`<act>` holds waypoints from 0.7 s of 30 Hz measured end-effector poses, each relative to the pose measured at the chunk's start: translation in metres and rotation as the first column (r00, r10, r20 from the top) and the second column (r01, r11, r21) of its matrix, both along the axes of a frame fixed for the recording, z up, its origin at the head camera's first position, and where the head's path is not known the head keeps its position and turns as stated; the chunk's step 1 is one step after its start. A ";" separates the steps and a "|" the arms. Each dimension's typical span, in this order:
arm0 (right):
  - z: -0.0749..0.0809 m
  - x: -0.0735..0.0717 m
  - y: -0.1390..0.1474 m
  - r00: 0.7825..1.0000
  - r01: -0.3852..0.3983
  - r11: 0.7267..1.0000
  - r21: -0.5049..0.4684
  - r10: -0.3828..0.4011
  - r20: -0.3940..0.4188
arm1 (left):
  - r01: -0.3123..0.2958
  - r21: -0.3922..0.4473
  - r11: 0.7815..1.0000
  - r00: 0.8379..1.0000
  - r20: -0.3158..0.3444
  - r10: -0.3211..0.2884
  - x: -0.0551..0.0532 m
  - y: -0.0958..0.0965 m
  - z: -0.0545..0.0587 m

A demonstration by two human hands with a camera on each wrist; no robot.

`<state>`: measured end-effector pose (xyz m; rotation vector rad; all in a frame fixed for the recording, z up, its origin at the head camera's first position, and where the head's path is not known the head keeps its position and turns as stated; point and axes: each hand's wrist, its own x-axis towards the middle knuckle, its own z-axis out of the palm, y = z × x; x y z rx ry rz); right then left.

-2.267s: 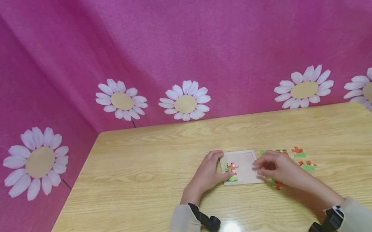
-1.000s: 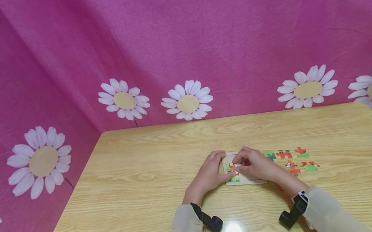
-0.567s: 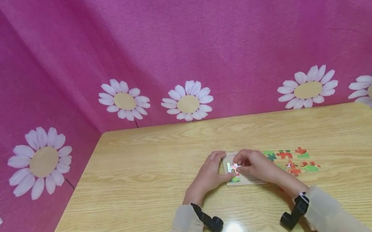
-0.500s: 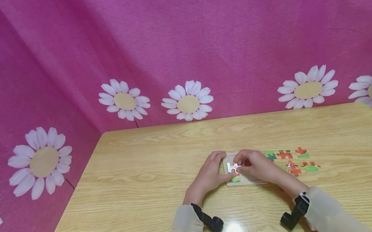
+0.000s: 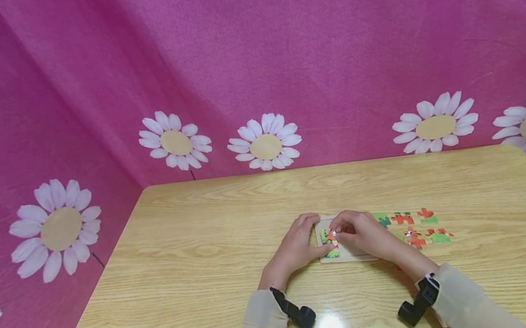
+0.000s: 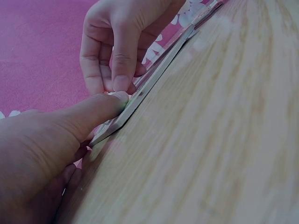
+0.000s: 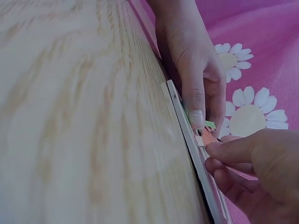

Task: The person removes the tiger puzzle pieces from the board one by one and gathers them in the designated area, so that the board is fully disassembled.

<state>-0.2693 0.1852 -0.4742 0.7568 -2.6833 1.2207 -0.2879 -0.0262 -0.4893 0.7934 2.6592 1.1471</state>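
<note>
A shallow puzzle tray [image 5: 350,253] lies on the table, with some green and orange puzzle picture at its left end. My left hand [image 5: 295,245] grips the tray's left side, thumb over the rim onto the picture and fingers round the far corner. Thumb and fingertips of my right hand [image 5: 364,233] pinch an orange puzzle piece [image 7: 208,136] at the left part of the tray, close beside the left thumb. In the left wrist view the two hands' fingertips nearly meet above the tray's edge, and the right fingers mostly hide the piece.
Several loose puzzle pieces [image 5: 438,236], orange and green, lie on the table right of the tray; the right forearm partly covers some. The wood-grain table [image 5: 193,242] runs back to a pink curtain [image 5: 328,52] printed with white flowers.
My right hand has moved left from the tray's right edge to its left part. Lately it has stayed there, and a bright glare on the piece has gone. The left hand keeps its hold.
</note>
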 end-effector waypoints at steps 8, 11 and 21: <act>0.002 0.001 -0.001 1.000 -0.001 1.000 -0.008 0.001 -0.023 | 0.001 -0.003 1.000 1.000 -0.004 -0.001 0.000 -0.001 0.000; 0.002 0.001 -0.002 0.999 0.001 1.000 -0.007 -0.002 -0.038 | 0.001 0.003 1.000 1.000 0.004 -0.001 0.000 -0.001 0.001; 0.001 0.000 0.004 1.000 0.020 1.000 -0.023 -0.020 -0.011 | 0.005 0.006 1.000 1.000 -0.007 -0.005 0.001 0.000 0.001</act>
